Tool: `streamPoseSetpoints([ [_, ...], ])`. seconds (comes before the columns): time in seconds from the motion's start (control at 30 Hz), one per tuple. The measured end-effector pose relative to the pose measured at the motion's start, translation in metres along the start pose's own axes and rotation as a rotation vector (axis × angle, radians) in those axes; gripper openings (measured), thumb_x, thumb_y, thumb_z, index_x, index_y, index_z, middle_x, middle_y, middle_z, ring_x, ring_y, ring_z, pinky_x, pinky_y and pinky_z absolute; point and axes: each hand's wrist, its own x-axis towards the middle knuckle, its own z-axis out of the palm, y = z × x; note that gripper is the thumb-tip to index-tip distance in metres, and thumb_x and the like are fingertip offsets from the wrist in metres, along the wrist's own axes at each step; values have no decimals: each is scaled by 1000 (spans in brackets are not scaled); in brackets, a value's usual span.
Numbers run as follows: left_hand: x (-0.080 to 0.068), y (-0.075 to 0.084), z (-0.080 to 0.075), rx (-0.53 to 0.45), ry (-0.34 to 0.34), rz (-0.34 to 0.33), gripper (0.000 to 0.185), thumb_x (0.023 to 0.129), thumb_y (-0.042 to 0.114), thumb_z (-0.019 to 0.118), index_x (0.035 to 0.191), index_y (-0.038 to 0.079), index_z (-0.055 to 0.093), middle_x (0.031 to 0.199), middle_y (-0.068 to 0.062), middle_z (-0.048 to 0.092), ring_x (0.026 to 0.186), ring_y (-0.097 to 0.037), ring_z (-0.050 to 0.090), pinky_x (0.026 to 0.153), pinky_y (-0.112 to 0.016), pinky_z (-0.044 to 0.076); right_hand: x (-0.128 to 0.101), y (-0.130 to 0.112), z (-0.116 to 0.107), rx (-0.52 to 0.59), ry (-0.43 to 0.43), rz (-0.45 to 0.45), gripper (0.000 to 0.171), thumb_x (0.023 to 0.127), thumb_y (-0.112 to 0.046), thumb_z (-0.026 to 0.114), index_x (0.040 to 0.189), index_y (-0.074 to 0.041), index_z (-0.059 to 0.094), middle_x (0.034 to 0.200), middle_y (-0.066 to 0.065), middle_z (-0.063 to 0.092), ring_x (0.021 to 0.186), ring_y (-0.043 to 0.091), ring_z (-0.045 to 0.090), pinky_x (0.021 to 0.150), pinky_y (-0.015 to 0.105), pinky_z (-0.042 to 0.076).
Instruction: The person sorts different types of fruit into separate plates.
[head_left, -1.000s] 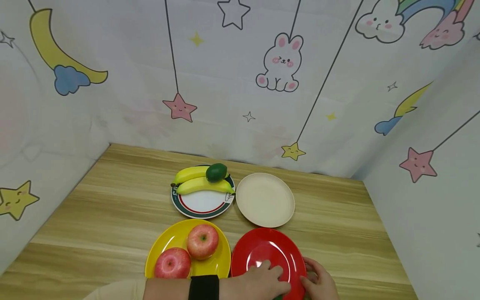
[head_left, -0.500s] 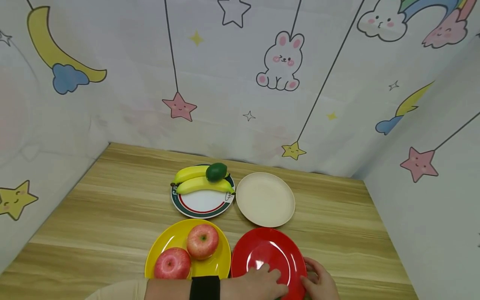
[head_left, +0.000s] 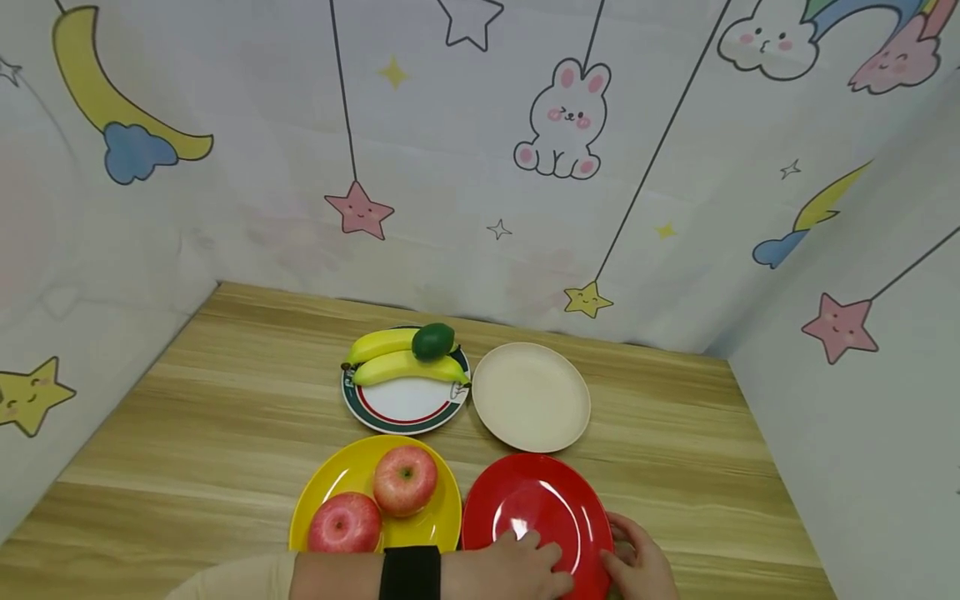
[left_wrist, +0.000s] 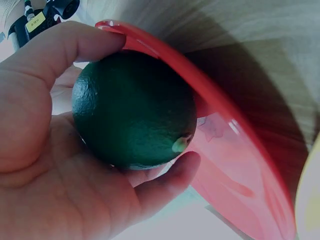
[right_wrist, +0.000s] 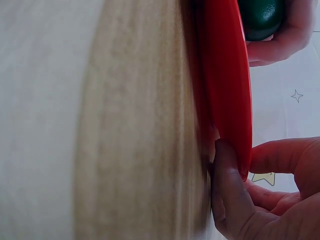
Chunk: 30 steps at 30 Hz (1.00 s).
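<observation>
Left hand (head_left: 513, 571) eased back slightly, gripping avocado (left_wrist: 135, 110); right hand (head_left: 642, 563) pinches red plate (head_left: 534, 496) by its rim, I'd guess for steadiness.

– How does the left arm (head_left: 333, 577) lie?
– Level, extended from the left side, a black band (head_left: 410, 573) around it; the left hand (head_left: 510, 568) has its back upward, fingers and thumb curled in a grip.
– And the right hand (head_left: 642, 563)?
– Nearer the right edge of the desk (head_left: 697, 467), thumb and fingers pinched together

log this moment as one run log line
left hand: holds green fruit over red plate | right hand: pinches red plate | apples: on yellow plate
</observation>
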Motion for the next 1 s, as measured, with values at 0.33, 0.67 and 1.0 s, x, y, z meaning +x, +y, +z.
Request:
streamPoseSetpoints([
  [0.33, -4, -1, -7, 2, 43, 21, 68, 72, 44, 83, 132, 35, 51, 123, 14, 52, 106, -4, 46, 91, -26, 46, -1, 0, 1, 13, 2, 3, 52, 85, 6, 61, 134, 11, 46, 112, 21, 60, 90, 27, 66, 69, 43, 58],
  [0.67, -9, 3, -13, -29, 45, -25, 70, 74, 46, 80, 135, 38, 48, 125, 15, 52, 110, -5, 47, 94, -29, 47, -1, 3, -1, 2, 11, -60, 51, 84, 7, 62, 133, 11, 48, 111, 21, 60, 90, 29, 67, 69, 40, 58],
  [1.0, -11, 3, -18, -53, 43, -30, 72, 75, 46, 79, 139, 37, 46, 131, 14, 50, 115, -8, 46, 96, -31, 46, -1, 3, -1, 2, -1, -60, 51, 84, 8, 62, 132, 12, 47, 111, 22, 60, 90, 30, 66, 68, 42, 58],
])
